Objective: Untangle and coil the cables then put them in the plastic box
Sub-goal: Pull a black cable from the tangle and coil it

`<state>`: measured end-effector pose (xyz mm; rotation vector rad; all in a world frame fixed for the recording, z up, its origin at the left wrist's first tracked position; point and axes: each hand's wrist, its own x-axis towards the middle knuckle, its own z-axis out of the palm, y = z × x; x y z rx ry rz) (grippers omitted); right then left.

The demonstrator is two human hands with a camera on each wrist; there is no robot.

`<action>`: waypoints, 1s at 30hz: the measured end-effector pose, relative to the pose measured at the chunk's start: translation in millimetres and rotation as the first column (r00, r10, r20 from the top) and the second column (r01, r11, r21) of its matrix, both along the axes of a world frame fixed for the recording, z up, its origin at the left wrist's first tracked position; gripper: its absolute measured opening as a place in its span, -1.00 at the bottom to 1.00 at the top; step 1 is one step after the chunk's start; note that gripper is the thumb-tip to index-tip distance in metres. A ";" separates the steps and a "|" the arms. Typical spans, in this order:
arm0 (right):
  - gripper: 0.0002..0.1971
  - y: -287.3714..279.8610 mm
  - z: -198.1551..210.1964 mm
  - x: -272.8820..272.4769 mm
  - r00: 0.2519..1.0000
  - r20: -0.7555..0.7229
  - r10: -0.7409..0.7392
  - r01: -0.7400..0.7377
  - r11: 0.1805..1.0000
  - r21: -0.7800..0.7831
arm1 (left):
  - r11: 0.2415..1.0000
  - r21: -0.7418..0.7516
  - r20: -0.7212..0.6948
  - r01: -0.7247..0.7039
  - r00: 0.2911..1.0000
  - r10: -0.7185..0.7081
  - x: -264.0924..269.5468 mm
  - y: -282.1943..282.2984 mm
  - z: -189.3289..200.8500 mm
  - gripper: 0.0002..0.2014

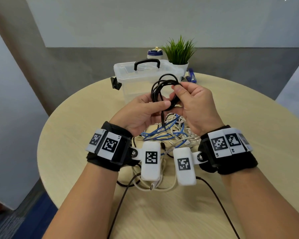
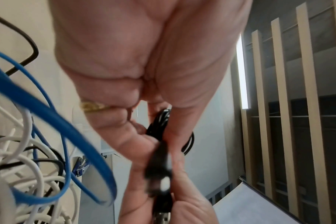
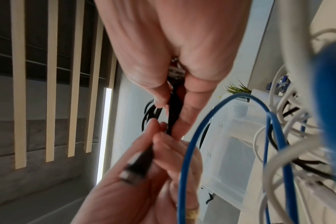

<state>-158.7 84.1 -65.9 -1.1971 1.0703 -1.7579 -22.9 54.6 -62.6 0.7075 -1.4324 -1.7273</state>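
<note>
A black cable coil (image 1: 162, 87) hangs in the air over the table between both hands. My left hand (image 1: 164, 106) pinches its lower loops with thumb and fingers, and the plug end (image 1: 163, 121) dangles below. My right hand (image 1: 175, 93) grips the coil's right side, fingers curled round the strands. In the left wrist view the black cable (image 2: 159, 121) runs between my fingers to a blurred plug (image 2: 159, 169). In the right wrist view, the black cable (image 3: 175, 106) passes between both hands. A tangle of blue and white cables (image 1: 171, 133) lies on the table under my hands. The clear plastic box (image 1: 136, 78), with a black handle, stands behind.
The round wooden table (image 1: 76, 135) carries a potted plant (image 1: 179, 50), a blue-and-white bottle (image 1: 154, 53) and a blue stapler (image 1: 191, 75) behind the box. Thin dark leads (image 1: 219, 204) trail from my wrist units toward the table's near edge.
</note>
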 end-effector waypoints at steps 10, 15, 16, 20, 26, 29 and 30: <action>-0.87 -5.1 -4.0 -8.2 0.980 -0.088 -0.179 0.172 0.982 -0.078 | 0.999 -0.049 0.174 -0.009 0.985 0.018 7.2 -0.5 1.5 -0.94; -0.84 -3.2 -3.2 -6.8 0.962 -0.184 -0.201 0.181 0.976 -0.118 | 0.997 -0.014 0.096 0.071 0.993 -0.069 6.8 -0.3 3.5 -0.67; -0.82 -2.5 -2.9 -5.5 0.962 -0.199 -0.185 0.163 0.979 -0.119 | 0.999 -0.002 0.085 0.042 0.996 -0.042 5.1 0.8 4.3 -0.71; -0.74 -0.2 -2.2 1.3 0.973 -0.210 -0.100 0.081 0.992 -0.096 | 0.991 0.082 0.025 -0.105 0.994 0.103 -0.7 2.1 6.6 -0.89; -0.72 3.5 1.6 0.3 0.976 -0.203 -0.075 0.060 0.995 -0.078 | 0.989 0.110 -0.051 -0.094 0.994 0.100 0.5 -1.1 1.9 -0.92; -0.66 1.5 0.6 -0.7 0.958 -0.257 -0.130 0.106 0.989 -0.104 | 0.995 0.018 -0.010 -0.093 0.996 0.093 0.6 -2.3 0.2 -0.90; -0.65 0.7 0.1 -0.2 0.946 -0.286 -0.152 0.123 0.986 -0.116 | 0.995 -0.016 0.008 -0.094 0.996 0.094 0.3 -2.1 -0.1 -0.88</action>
